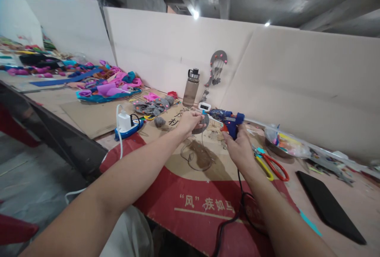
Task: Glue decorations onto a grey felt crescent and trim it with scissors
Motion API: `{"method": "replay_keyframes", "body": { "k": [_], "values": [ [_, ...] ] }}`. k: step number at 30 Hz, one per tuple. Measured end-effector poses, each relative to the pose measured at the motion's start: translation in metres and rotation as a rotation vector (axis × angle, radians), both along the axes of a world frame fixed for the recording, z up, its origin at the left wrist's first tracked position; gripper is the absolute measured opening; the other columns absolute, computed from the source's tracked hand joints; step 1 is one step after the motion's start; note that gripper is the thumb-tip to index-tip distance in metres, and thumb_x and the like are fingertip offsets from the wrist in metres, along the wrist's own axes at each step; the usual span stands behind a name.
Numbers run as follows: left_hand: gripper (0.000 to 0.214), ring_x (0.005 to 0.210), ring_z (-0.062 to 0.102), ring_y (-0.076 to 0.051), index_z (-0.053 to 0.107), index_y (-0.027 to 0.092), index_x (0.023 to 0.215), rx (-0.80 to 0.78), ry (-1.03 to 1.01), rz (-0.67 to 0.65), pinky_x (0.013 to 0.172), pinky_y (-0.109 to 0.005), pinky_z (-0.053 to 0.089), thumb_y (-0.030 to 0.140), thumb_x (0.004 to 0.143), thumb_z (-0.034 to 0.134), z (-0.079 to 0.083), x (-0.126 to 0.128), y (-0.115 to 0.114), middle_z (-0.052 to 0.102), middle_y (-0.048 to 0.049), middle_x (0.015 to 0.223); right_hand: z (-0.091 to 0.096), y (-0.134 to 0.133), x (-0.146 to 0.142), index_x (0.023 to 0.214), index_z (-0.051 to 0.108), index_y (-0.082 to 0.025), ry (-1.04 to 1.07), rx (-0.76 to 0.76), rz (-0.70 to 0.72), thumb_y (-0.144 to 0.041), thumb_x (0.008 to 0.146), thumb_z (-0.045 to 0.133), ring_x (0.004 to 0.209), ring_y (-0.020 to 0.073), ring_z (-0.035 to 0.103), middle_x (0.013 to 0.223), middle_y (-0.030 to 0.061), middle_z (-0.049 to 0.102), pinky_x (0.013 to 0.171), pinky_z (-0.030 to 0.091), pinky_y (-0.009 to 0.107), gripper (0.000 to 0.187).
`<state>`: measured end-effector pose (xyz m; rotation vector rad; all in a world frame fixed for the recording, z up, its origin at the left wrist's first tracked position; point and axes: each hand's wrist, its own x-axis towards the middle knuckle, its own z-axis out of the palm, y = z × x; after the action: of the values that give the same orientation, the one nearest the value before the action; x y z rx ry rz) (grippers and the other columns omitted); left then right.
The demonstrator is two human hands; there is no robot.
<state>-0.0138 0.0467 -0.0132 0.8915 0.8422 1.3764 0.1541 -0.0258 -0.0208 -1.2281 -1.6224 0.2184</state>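
Note:
My left hand point(190, 122) is closed on a grey felt piece point(204, 126), roughly round, held just above the cardboard. A thin grey cord point(202, 146) hangs from it and loops on the cardboard. A small blue bit point(204, 112) shows at my left fingertips; I cannot tell what it is. My right hand point(240, 144) is wrapped round the handle of a blue hot glue gun point(230, 119) with an orange trigger. Its nozzle points left, close to the felt piece and my left fingertips. A black cable point(242, 193) runs down from the gun.
A printed cardboard sheet point(190, 185) covers the table. Left stand a power strip point(127, 130), a grey yarn ball point(159, 122) and felt scraps point(113, 86). Behind is a water bottle point(190, 90). Right lie pliers point(276, 168), a metal bowl point(279, 150) and a black phone point(329, 205).

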Motion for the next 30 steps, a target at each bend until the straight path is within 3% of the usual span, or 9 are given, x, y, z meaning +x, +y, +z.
{"method": "replay_keyframes", "body": {
  "k": [5,16,21,30],
  "values": [
    [0.025,0.050,0.055,-0.006,0.058,0.011,0.057,0.008,0.014,0.006,0.063,-0.024,0.058,0.004,0.079,0.067,0.0008,0.0003,-0.0013,0.053,0.0036,0.054,0.0019,-0.0042,-0.0028,0.137,0.051,-0.020,-0.009,-0.017,-0.041,-0.037,0.084,0.057,0.114,0.0284,0.060,0.129,0.0139,0.063,0.104,0.041,0.048,0.055],
    [0.023,0.052,0.055,-0.008,0.063,0.012,0.056,0.049,0.054,0.027,0.064,-0.026,0.058,0.004,0.076,0.069,0.0001,0.0016,0.0004,0.056,0.0017,0.054,0.0023,-0.0066,-0.0043,0.134,0.053,-0.020,-0.098,-0.027,-0.122,-0.038,0.085,0.055,0.102,0.0297,0.064,0.118,0.0142,0.068,0.096,0.046,0.047,0.052],
    [0.023,0.053,0.056,-0.008,0.064,0.013,0.056,0.057,0.077,0.022,0.064,-0.026,0.058,0.004,0.077,0.068,0.0025,0.0011,-0.0019,0.059,0.0011,0.056,0.0019,-0.0063,-0.0025,0.139,0.049,-0.021,-0.092,-0.058,-0.116,-0.039,0.087,0.054,0.111,0.0316,0.062,0.123,0.0152,0.066,0.100,0.044,0.049,0.055],
    [0.026,0.056,0.058,-0.008,0.062,0.014,0.056,0.050,0.094,0.022,0.065,-0.025,0.058,0.005,0.081,0.065,0.0044,-0.0006,-0.0037,0.061,0.0007,0.057,-0.0019,-0.0016,0.0044,0.134,0.052,-0.021,-0.128,-0.033,-0.132,-0.038,0.087,0.053,0.122,0.0336,0.057,0.115,0.0148,0.068,0.104,0.042,0.050,0.050]
  ]
}}
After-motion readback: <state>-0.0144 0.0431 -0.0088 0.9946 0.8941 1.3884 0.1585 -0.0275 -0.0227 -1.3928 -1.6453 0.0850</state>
